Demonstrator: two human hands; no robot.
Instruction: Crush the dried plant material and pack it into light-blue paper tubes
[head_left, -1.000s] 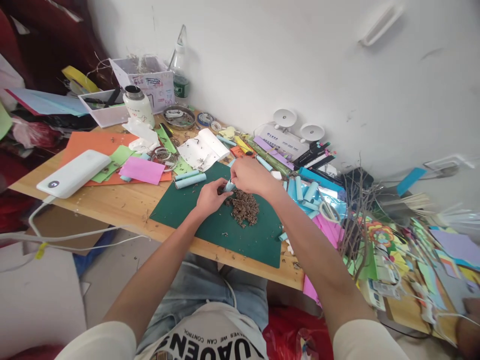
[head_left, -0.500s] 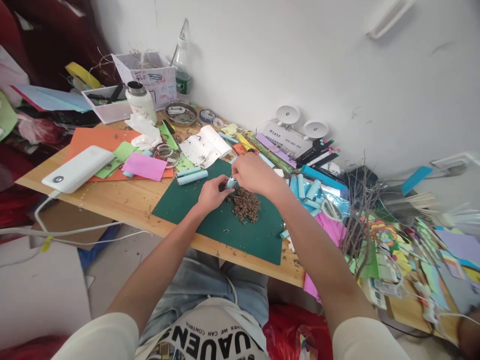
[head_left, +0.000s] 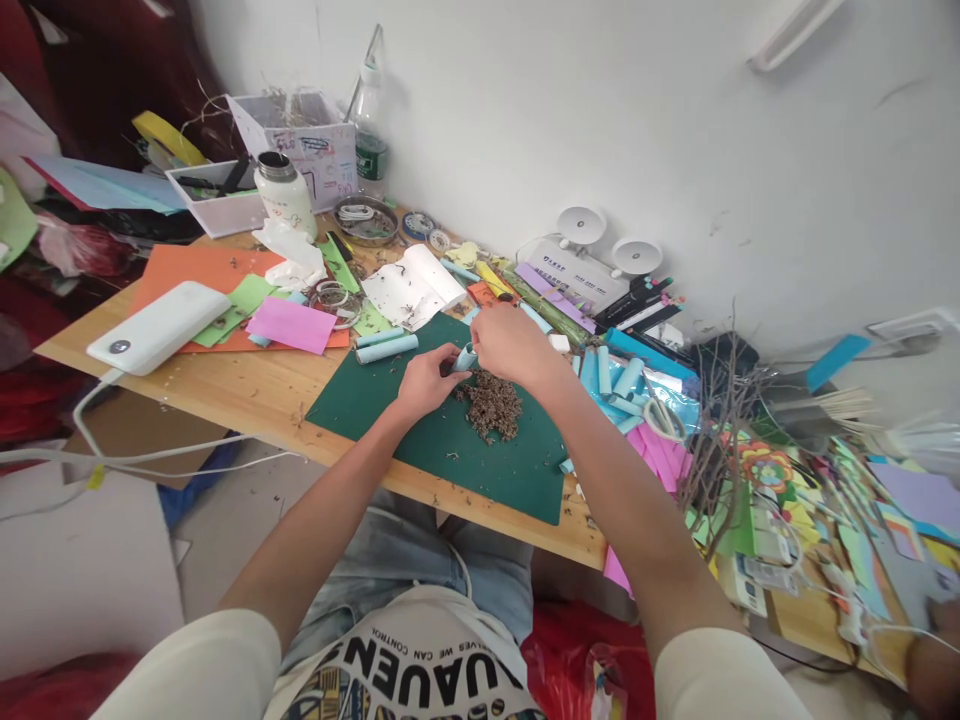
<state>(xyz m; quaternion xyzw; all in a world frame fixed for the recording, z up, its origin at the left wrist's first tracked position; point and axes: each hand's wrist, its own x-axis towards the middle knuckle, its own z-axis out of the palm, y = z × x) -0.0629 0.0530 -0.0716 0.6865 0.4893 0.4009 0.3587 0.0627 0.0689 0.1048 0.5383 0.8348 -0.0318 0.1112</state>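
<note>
My left hand (head_left: 430, 382) is closed around a small light-blue paper tube (head_left: 464, 358), tilted with its open end up toward the right. My right hand (head_left: 513, 345) is just beside that opening, its fingertips pinched together; whatever they hold, if anything, is hidden. Below both hands lies a heap of brown dried plant bits (head_left: 493, 406) on a dark green cutting mat (head_left: 517, 480). Further blue rolled tubes (head_left: 386, 348) rest at the mat's left rear edge.
To the left are a white power bank (head_left: 159, 327) with a cable, a pink paper (head_left: 291, 324) and an open white bottle (head_left: 285, 196). More blue tubes (head_left: 628, 378), scissors (head_left: 663, 415) and dry twigs (head_left: 724, 430) crowd the right side. A white wall stands behind.
My right hand has drawn slightly up and away from the tube, so its open end now shows. The left hand keeps its hold on the tube. The view has shifted a little.
</note>
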